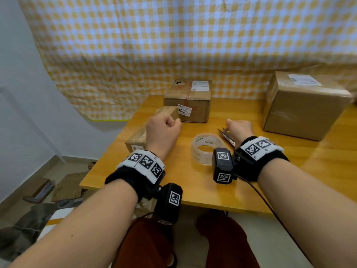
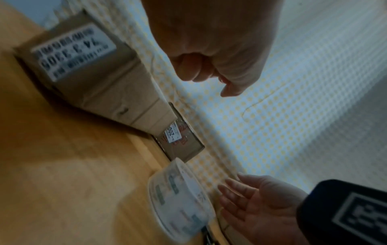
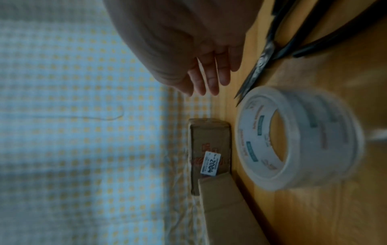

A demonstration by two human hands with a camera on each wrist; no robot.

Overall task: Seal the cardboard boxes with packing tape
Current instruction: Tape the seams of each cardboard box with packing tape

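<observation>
- Nearest the head camera are the two forearms with marker-covered wrist bands; past them the left hand is clenched into a loose fist that grasps nothing, hanging over the long cardboard box at the left edge of the surface.
- Right hand: its grip is released, fingers straight and holding nothing, poised just beside the scissors.
- Between the two hands the tape roll lies flat on the surface, touched by neither.
- Behind the long box sits a labelled box marked 2004, apparently already taped; a large box stands well apart on the right.
- Judged step: gathering the tools before taping the long box.
- To do it well, I would take the tape roll first and leave the scissors until a strip is drawn out.
- Find the loose tape end before lifting; on clear tape it is hard to see, and no view shows it.
- Steady the long box with the left hand so it cannot slide off the near edge.
- Lay the strip along the flap seam, carry it over both ends, then press it flat.
</observation>
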